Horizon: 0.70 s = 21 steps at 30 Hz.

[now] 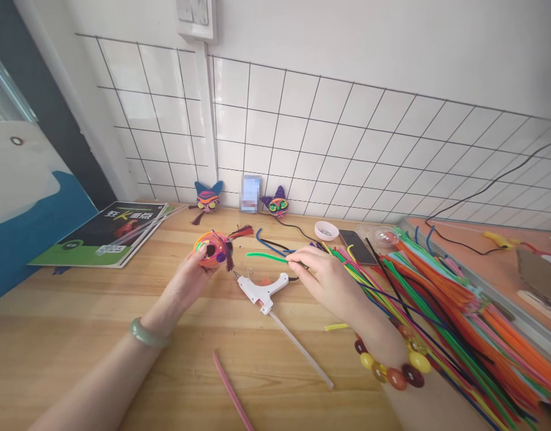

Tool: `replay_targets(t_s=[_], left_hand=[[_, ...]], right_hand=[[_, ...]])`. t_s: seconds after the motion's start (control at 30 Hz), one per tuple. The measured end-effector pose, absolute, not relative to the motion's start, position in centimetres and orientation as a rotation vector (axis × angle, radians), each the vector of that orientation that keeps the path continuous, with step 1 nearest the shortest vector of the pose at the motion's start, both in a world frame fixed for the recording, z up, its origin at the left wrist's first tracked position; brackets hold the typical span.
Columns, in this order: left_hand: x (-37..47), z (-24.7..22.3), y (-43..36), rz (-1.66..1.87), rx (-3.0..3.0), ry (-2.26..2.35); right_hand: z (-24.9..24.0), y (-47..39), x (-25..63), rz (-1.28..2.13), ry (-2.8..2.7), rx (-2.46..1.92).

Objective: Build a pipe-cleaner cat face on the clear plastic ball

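Observation:
My left hand [195, 276] is closed around a small round mask [219, 248] in orange, pink and purple, with a dark red tassel sticking out at its upper right and another hanging by its side. Between the thumb and fingers of my right hand [318, 272] is a short green pipe cleaner [265, 257], its free end pointing left towards the mask. Below and between the hands lies a white glue gun [262, 291] on the wooden table, nozzle to the upper left, a long clear glue stick [302, 350] running out of its back.
Two finished-looking cat-faced masks [208, 197] and a phone-like screen [250, 194] lean along the wall. Bundles of coloured pipe cleaners [455, 311] cover the right side. A pink bowl [326, 231] and a dark phone [359, 246] sit behind my right hand. Magazines [109, 233] lie left; a pink pipe cleaner [230, 389] lies in front.

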<state>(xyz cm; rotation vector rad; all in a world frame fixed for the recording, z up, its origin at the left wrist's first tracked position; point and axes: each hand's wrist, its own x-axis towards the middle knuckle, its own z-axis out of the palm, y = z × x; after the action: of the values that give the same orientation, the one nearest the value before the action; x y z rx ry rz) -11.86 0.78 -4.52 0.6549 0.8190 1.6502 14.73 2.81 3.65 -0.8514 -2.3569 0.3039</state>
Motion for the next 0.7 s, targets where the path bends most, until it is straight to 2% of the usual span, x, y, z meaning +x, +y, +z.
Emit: replay_targets(t_s=[0.17,0.37,0.7], left_hand=[[-12.2,-4.9,1.0,1.676,0.757,0.914],[-13.7,-5.4,1.2,1.633,1.024,1.446],[-14.9,-6.5,1.6,1.570,1.096,1.721]], right_hand=[[3.5,3.0,14.7,0.329,-2.375,-0.901],[3.1,3.1,14.6,0.312,-2.402,-0.927],[2.6,3.4,14.3,0.338,-2.545,-1.121]])
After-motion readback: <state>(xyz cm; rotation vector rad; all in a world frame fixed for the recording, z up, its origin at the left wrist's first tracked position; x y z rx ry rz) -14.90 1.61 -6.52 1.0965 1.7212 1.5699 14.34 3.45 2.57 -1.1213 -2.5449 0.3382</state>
